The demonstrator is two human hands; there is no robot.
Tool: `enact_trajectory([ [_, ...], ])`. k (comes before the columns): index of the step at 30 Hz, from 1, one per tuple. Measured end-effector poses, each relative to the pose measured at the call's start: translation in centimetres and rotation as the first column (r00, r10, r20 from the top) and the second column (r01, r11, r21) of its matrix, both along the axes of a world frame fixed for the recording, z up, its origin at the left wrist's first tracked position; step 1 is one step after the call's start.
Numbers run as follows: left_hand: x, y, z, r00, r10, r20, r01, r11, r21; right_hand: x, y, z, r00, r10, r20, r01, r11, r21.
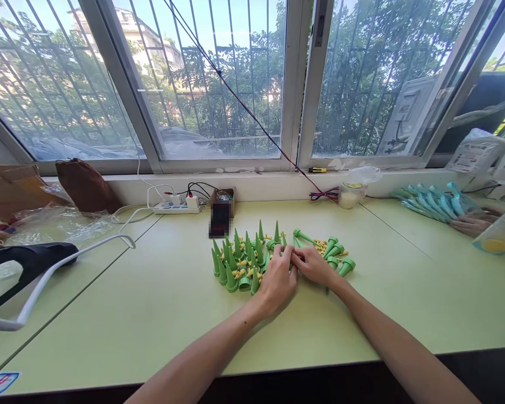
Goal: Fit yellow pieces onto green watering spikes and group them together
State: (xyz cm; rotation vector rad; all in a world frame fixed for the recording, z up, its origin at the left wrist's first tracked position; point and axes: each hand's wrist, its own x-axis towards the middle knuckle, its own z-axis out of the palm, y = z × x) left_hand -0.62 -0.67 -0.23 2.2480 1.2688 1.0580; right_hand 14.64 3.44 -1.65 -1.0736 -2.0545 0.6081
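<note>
Both hands meet over a pile of green plastic plant watering spikes (232, 278) and small yellow valve pieces (238, 274). My left hand (280, 275) is closed, its fingertips bent inward at the middle of the pile. Touching or nearly touching it, my right hand (313, 264) pinches with thumb and fingers. Whatever the two hold between them is hidden by the fingers. To the left, many spikes stand point up on their ribbed caps. On the right, several green spikes (346, 267) lie on their sides beside more yellow valve pieces (321, 245).
Behind the pile stands a small box (227, 196) with a dark blurred object in front, near a power strip (177, 207). A white cable (88, 247) crosses the left side. A jar (350, 193) stands by the sill. Blue-green bagged items (433, 201) and another person's hand (480, 221) are at right.
</note>
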Motion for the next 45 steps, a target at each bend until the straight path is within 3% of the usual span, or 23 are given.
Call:
enact_trajectory([
  [34, 0.1, -0.28, 0.75, 0.991, 0.038, -0.129, -0.044, 0.998, -0.045, 0.11, 0.21, -0.65, 0.999, 0.017, 0.046, -0.015, 0.999, -0.037],
  [45, 0.12, -0.37, 0.86, 0.994, 0.036, -0.106, -0.041, 0.998, -0.041, 0.07, 0.09, -0.43, 0.998, 0.008, 0.059, -0.006, 0.999, -0.033],
])
